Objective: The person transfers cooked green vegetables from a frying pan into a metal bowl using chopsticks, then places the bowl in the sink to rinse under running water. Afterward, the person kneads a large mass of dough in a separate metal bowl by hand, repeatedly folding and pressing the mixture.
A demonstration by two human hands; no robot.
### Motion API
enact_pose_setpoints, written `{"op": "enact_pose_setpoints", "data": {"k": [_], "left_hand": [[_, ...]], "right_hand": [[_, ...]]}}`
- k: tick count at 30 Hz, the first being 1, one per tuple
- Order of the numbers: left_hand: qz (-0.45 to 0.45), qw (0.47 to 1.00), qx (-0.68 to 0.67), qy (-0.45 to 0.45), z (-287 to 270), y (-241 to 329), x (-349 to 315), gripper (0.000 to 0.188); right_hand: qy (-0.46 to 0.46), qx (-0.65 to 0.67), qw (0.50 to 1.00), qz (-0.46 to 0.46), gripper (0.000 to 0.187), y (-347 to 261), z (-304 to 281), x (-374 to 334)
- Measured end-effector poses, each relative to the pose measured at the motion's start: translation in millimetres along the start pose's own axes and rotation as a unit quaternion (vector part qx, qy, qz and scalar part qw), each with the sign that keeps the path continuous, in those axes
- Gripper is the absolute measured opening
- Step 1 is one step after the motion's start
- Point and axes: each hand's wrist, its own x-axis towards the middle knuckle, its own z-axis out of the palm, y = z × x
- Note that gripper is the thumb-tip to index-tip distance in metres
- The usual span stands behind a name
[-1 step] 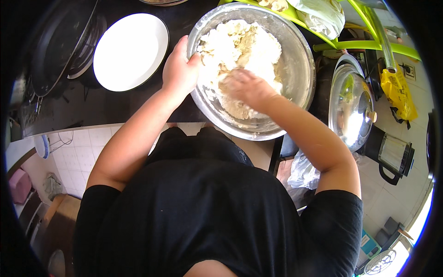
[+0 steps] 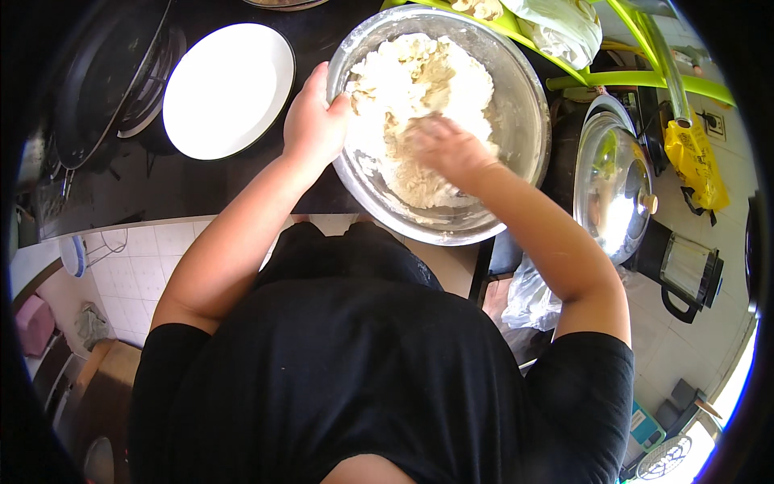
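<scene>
A wide metal mixing bowl (image 2: 522, 133) stands at the counter's front edge, partly overhanging it. Inside lies a rough, lumpy mass of pale dough (image 2: 451, 81), very bright in the light, with floury smears on the bowl's wall. My left hand (image 2: 316, 121) grips the bowl's left rim, thumb on the inner side and the fingers hidden beneath the outer wall. My right hand (image 2: 453, 149) is in the bowl, over the lower part of the dough. Its fingers are smeared by motion, so how far they are bent does not show.
Left of the bowl, a white plate (image 2: 230, 93) lies on the dark counter (image 2: 121, 189), beside a black pan (image 2: 105, 81). Behind the bowl is a green rack (image 2: 645, 78) with a plastic bag (image 2: 564, 32). A glass-lidded pot (image 2: 613, 185) stands to the right.
My right hand has shifted slightly to the right within the bowl. My left hand and the bowl stay where they were.
</scene>
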Motion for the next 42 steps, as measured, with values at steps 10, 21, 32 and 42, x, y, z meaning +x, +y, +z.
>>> {"op": "enact_pose_setpoints", "data": {"k": [10,21,32,42], "left_hand": [[-0.016,0.999,0.048,0.008,0,17,-4,0.052],[0.002,0.999,0.042,0.011,-2,11,-1,0.052],[-0.024,0.997,0.065,0.03,-5,29,-8,0.05],[-0.001,0.999,0.023,0.033,-3,23,-17,0.049]], "right_hand": [[-0.014,0.127,0.983,0.131,0.016,15,-19,-62],[-0.069,0.051,0.97,0.229,0.064,-1,-49,79],[-0.135,0.026,0.963,0.233,0.041,71,-38,-34],[-0.296,-0.031,0.938,0.176,0.033,86,-5,-7]]}}
